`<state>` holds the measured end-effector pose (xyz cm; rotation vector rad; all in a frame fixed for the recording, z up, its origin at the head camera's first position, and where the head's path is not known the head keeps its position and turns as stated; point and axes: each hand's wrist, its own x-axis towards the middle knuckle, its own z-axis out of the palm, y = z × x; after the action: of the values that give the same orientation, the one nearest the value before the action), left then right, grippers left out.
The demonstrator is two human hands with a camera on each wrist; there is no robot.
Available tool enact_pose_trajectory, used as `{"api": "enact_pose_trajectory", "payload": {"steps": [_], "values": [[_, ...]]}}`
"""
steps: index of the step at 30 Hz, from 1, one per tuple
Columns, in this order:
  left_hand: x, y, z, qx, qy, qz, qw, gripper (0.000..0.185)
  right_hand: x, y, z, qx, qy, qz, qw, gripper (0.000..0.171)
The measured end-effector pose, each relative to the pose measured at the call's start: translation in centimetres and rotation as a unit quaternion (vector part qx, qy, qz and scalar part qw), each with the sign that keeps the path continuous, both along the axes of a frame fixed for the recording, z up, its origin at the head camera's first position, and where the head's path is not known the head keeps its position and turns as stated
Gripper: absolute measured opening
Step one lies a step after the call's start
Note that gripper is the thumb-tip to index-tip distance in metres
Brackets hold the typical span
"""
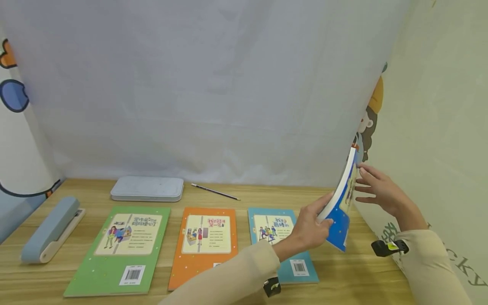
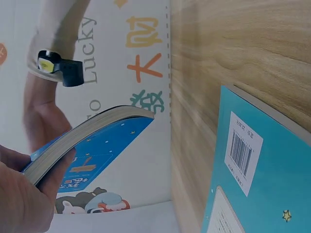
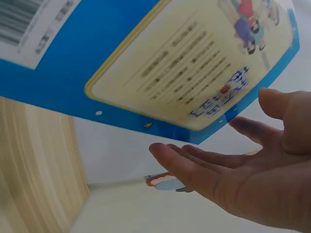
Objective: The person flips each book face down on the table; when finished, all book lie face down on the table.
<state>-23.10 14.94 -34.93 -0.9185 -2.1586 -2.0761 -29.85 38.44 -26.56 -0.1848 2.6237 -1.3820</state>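
Wooden desk against a pale curtain. Right of the teal book: dark blue book upright, pinched by left hand. Right hand beside it, fingers straight, empty. Probably light, bendy, glossy; best gripped near the spine.
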Motion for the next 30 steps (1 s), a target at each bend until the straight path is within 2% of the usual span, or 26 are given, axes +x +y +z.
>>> {"api": "enact_pose_trajectory", "payload": {"steps": [4,7,11,14,18,24,30], "values": [[0.2,-0.1,0.3,0.005,-0.004,0.001,1.0000,0.063,-0.4,1.4,-1.4,-0.043,-0.025,0.015,0.999,0.071],[0.4,0.0,0.4,0.010,-0.017,0.000,0.9998,0.063,-0.7,2.4,-2.5,-0.094,-0.041,0.034,0.994,0.066],[0.5,0.0,0.5,0.013,-0.028,-0.003,0.9995,0.063,-1.1,3.5,-3.9,-0.177,-0.063,0.074,0.979,0.066],[0.6,0.0,0.5,0.010,-0.026,-0.006,0.9996,0.063,-1.2,4.1,-4.7,-0.216,-0.073,0.093,0.969,0.066],[0.4,-0.1,0.5,0.002,-0.022,-0.010,0.9997,0.063,-1.4,4.4,-5.4,-0.233,-0.074,0.092,0.965,0.062],[0.3,-0.1,0.8,-0.025,-0.024,-0.021,0.9992,0.064,-1.4,4.5,-5.8,-0.228,-0.079,0.070,0.968,0.063],[0.5,-0.3,1.3,-0.073,-0.021,-0.017,0.9969,0.066,-1.2,4.5,-6.5,-0.247,-0.080,0.066,0.964,0.057]]}}
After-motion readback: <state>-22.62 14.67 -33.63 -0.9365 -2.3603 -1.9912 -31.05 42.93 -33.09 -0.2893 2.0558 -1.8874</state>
